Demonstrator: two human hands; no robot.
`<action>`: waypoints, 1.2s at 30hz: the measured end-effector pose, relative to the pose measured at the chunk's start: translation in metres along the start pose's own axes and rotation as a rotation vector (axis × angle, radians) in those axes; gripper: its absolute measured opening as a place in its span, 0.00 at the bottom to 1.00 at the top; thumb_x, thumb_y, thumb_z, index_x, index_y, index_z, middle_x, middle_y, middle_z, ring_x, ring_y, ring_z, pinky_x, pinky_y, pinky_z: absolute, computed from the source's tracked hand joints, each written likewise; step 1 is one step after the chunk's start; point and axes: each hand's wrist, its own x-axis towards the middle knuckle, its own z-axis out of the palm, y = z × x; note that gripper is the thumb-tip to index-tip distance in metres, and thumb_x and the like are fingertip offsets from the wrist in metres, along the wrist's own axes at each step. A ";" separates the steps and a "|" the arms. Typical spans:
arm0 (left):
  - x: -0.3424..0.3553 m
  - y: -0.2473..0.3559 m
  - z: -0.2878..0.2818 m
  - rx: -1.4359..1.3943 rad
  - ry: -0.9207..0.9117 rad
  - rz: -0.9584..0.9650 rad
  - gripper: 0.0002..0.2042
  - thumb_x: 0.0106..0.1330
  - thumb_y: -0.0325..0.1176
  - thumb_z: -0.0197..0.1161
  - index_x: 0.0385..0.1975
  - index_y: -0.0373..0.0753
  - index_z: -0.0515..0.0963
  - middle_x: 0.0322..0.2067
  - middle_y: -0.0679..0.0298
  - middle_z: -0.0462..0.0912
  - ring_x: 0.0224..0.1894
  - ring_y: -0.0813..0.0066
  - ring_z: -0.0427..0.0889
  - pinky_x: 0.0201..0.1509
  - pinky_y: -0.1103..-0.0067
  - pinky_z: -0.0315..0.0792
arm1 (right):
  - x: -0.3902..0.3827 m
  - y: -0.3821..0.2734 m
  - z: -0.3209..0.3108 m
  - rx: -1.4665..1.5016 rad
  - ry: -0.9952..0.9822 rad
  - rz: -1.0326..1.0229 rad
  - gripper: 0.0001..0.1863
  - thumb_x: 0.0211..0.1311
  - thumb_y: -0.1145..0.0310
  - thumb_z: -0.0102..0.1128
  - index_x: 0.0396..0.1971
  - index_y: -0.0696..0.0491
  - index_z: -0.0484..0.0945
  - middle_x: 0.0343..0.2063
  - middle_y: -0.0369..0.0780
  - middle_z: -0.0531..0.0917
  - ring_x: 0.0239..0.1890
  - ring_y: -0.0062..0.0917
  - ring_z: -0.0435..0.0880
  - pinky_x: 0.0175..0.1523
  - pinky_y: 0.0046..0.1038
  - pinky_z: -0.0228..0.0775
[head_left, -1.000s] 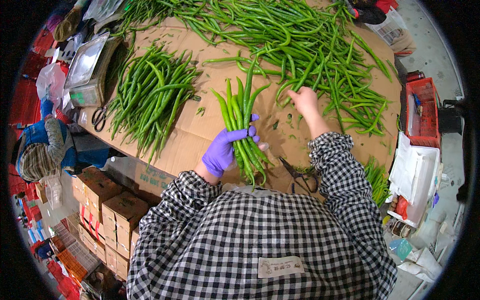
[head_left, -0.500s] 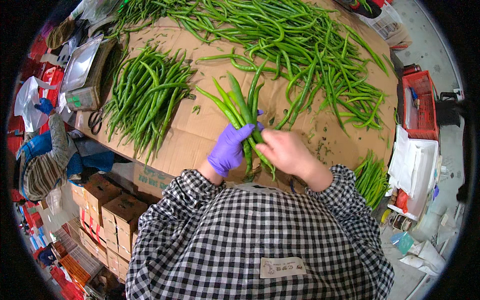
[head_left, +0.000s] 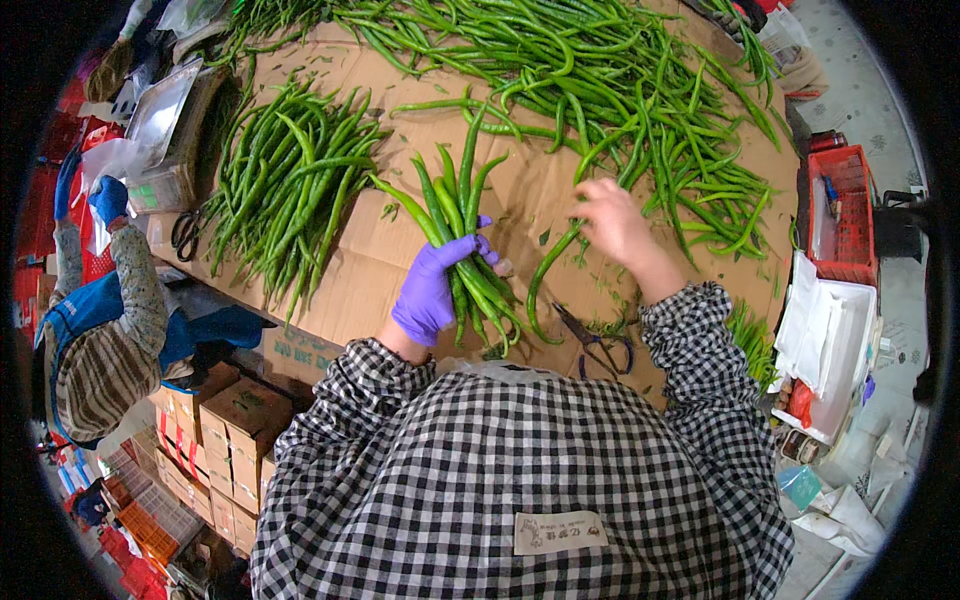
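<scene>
My left hand, in a purple glove, is closed around a small bunch of long green chili peppers; their ends stick out above and below the fist. To its right, my bare right hand has its fingers pinched at the upper end of a long curved green chili pepper, which hangs down toward me. Dark-handled scissors lie on the cardboard below that hand. Beyond both hands spreads a large heap of loose green chili peppers.
A neat pile of chili peppers lies at left, beside another pair of scissors. More peppers sit by my right sleeve. A red crate and white foam box stand at right; cartons and another person are at left.
My right hand has left the bunch and moved up and right, where it pinches a single chili pepper. My left hand has shifted slightly left with the bunch. The near scissors now show fully.
</scene>
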 end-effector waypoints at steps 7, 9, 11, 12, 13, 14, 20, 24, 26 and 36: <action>-0.002 0.010 -0.004 -0.027 -0.055 0.003 0.25 0.64 0.29 0.61 0.60 0.29 0.66 0.36 0.61 0.78 0.42 0.66 0.79 0.54 0.68 0.76 | -0.007 -0.018 -0.004 0.046 0.017 -0.059 0.15 0.49 0.77 0.65 0.40 0.53 0.80 0.38 0.39 0.80 0.46 0.35 0.76 0.55 0.35 0.68; -0.003 0.011 -0.004 -0.018 -0.060 0.019 0.25 0.65 0.30 0.61 0.61 0.29 0.65 0.37 0.61 0.78 0.42 0.67 0.79 0.54 0.69 0.76 | -0.002 -0.018 -0.015 0.084 0.193 -0.015 0.15 0.51 0.77 0.64 0.41 0.54 0.79 0.36 0.41 0.80 0.45 0.38 0.76 0.52 0.36 0.69; -0.004 0.011 -0.003 -0.009 -0.033 0.033 0.26 0.65 0.30 0.61 0.61 0.28 0.64 0.37 0.61 0.78 0.42 0.67 0.79 0.54 0.70 0.76 | 0.003 -0.021 -0.028 0.115 0.369 0.016 0.14 0.56 0.77 0.62 0.43 0.58 0.77 0.35 0.44 0.80 0.37 0.38 0.79 0.43 0.35 0.73; -0.004 0.011 -0.003 -0.017 -0.050 0.029 0.26 0.65 0.30 0.61 0.61 0.28 0.64 0.37 0.62 0.78 0.42 0.67 0.79 0.54 0.70 0.76 | 0.004 -0.026 -0.033 0.215 0.370 0.071 0.13 0.57 0.76 0.62 0.43 0.58 0.77 0.36 0.45 0.81 0.38 0.39 0.80 0.44 0.35 0.73; -0.004 0.010 -0.002 -0.024 -0.058 0.029 0.26 0.65 0.30 0.61 0.61 0.28 0.64 0.36 0.62 0.78 0.42 0.67 0.79 0.54 0.71 0.76 | 0.004 -0.032 -0.038 0.315 0.373 0.129 0.13 0.58 0.76 0.61 0.44 0.58 0.76 0.38 0.46 0.81 0.39 0.40 0.80 0.44 0.36 0.73; -0.004 0.009 0.000 -0.033 -0.083 0.028 0.26 0.65 0.30 0.61 0.61 0.28 0.64 0.36 0.62 0.78 0.42 0.67 0.80 0.53 0.72 0.76 | 0.005 -0.039 -0.044 0.406 0.361 0.222 0.12 0.60 0.75 0.61 0.44 0.58 0.76 0.39 0.47 0.82 0.40 0.41 0.80 0.45 0.37 0.73; 0.000 -0.007 0.020 0.247 -0.034 0.092 0.26 0.64 0.31 0.65 0.61 0.33 0.67 0.40 0.63 0.80 0.44 0.69 0.82 0.51 0.73 0.77 | -0.004 -0.115 -0.057 0.603 0.248 0.276 0.18 0.57 0.67 0.70 0.43 0.58 0.77 0.17 0.39 0.78 0.20 0.21 0.76 0.25 0.27 0.67; 0.003 -0.018 0.030 0.243 -0.094 0.135 0.25 0.63 0.29 0.65 0.60 0.32 0.68 0.44 0.62 0.81 0.47 0.73 0.80 0.52 0.78 0.75 | -0.013 -0.149 -0.041 0.475 0.051 0.149 0.15 0.60 0.58 0.64 0.40 0.52 0.78 0.25 0.48 0.82 0.29 0.45 0.83 0.31 0.43 0.73; 0.001 -0.018 0.028 0.293 0.004 0.079 0.25 0.63 0.28 0.64 0.60 0.32 0.67 0.42 0.62 0.81 0.46 0.71 0.81 0.52 0.77 0.75 | -0.014 -0.137 -0.035 0.526 0.032 0.070 0.13 0.61 0.60 0.64 0.38 0.52 0.78 0.25 0.47 0.82 0.27 0.44 0.82 0.31 0.40 0.74; 0.002 -0.013 0.022 0.164 -0.014 0.039 0.26 0.63 0.29 0.62 0.61 0.33 0.64 0.36 0.63 0.77 0.41 0.68 0.79 0.50 0.73 0.76 | 0.001 0.033 -0.016 -0.088 -0.414 0.812 0.32 0.60 0.38 0.58 0.32 0.59 0.82 0.31 0.50 0.84 0.35 0.45 0.84 0.44 0.41 0.78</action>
